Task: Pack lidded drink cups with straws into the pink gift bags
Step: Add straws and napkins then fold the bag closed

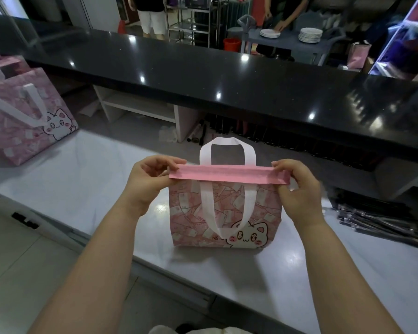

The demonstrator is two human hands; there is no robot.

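Left hand [147,182], right hand [299,191] pinch ends of folded-over rim [227,174]; pink gift bag [188,213] upright, cat print, white handles [227,143].

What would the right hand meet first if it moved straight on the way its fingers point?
The right hand pinches the folded top edge of the gift bag, fingers pointing left along it. Most likely the upright white handle comes first, then the left hand; depth is unclear.
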